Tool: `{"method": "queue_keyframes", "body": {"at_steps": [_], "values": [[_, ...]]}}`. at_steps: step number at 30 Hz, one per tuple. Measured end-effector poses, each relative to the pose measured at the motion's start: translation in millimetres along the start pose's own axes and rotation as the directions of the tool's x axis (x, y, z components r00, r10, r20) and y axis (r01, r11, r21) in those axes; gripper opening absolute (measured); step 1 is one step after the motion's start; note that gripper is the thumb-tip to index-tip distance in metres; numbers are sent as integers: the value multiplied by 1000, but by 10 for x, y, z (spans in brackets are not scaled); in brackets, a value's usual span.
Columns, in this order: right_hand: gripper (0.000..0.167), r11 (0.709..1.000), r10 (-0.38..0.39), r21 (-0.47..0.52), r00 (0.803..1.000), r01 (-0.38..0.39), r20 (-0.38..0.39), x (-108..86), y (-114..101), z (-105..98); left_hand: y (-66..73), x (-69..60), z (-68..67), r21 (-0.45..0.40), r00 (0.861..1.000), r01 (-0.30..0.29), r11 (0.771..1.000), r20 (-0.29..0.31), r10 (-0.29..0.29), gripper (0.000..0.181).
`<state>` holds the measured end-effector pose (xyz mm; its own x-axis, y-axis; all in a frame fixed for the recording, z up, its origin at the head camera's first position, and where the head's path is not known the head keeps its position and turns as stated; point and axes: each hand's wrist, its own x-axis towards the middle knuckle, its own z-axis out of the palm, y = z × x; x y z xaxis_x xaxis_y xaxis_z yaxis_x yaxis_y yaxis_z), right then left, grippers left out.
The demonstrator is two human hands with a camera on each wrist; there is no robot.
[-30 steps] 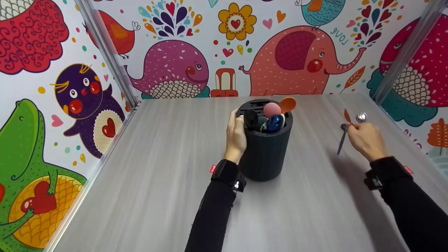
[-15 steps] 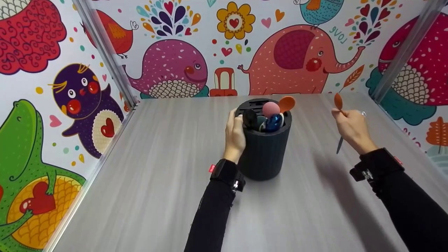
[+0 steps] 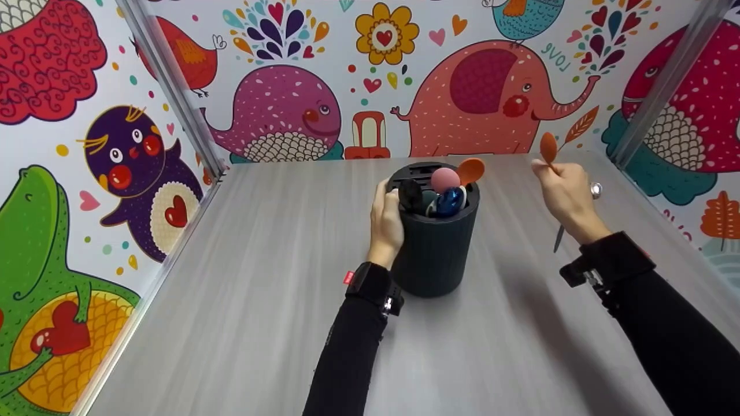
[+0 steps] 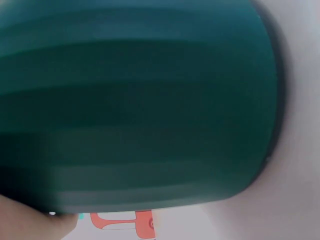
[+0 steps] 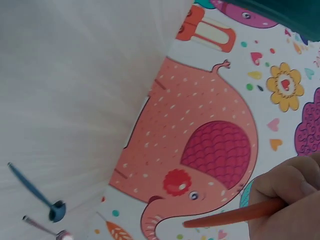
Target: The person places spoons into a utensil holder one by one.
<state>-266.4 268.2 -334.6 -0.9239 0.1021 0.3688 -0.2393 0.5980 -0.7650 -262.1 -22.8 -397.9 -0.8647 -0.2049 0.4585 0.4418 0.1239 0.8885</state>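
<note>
A dark, ribbed utensil holder (image 3: pixel 436 254) stands upright on the table, slotted across part of its top. My left hand (image 3: pixel 386 225) grips its left side near the rim; the holder's wall fills most of the left wrist view, a bit of the hand (image 4: pixel 32 220) showing at lower left. In the holder sit an orange spoon (image 3: pixel 471 170), a pink round head (image 3: pixel 446 180), a shiny blue piece (image 3: pixel 450 202) and a black one (image 3: pixel 411 195). Right of it, my raised right hand (image 3: pixel 569 196) holds another orange spoon (image 3: pixel 548 147), bowl up; its handle (image 5: pixel 232 212) points out below the fist.
On the table at right lie a small dark ladle (image 5: pixel 57 212), mostly behind my right hand in the head view, and a silver utensil with a round head (image 3: pixel 596 189). Printed cartoon panels (image 3: pixel 277 110) wall in the back and sides of the grey table (image 3: pixel 260 277).
My right hand has lifted the orange spoon and carried it left toward the holder, turning its bowl upright. My left hand and the holder stay put.
</note>
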Motion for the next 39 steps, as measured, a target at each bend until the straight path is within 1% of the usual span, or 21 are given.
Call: {"method": "queue_keyframes", "body": {"at_steps": [2,6,10,13,16,20,27,30,36,39], "values": [[61,999,-1,34,1000,2,-10,-2,-68,19,-10,2,1,-2,1000,-4,1000,2,4,52],[62,996,-2,89,1000,3,-8,-5,-210,50,-14,4,-2,-6,1000,-2,1000,3,2,52],[62,991,-27,131,1000,28,-6,0,-345,80,-9,4,-6,-15,1000,-3,1000,7,4,53],[62,983,-50,179,999,47,9,1,-447,96,-5,4,-12,-19,1000,-3,1000,9,3,53],[61,967,-69,247,997,61,23,6,-547,121,-13,6,-14,-17,1000,1,1000,10,-1,52],[59,935,-98,346,995,84,24,14,-680,161,-9,5,-13,-10,1000,9,1000,8,-9,52],[58,897,-138,422,990,135,-23,33,-858,250,-6,0,-11,-5,1000,7,1000,5,-7,51],[57,868,-147,475,989,145,-33,26,-950,289,-6,-1,-17,-7,1000,2,1000,-2,-2,51],[55,776,-186,609,982,165,-29,0,-1079,358,-9,6,-20,-9,1000,7,1000,7,-7,49],[54,739,-208,653,978,169,-17,-5,-1110,385,-5,6,-14,-3,1000,14,1000,8,-14,49]]}}
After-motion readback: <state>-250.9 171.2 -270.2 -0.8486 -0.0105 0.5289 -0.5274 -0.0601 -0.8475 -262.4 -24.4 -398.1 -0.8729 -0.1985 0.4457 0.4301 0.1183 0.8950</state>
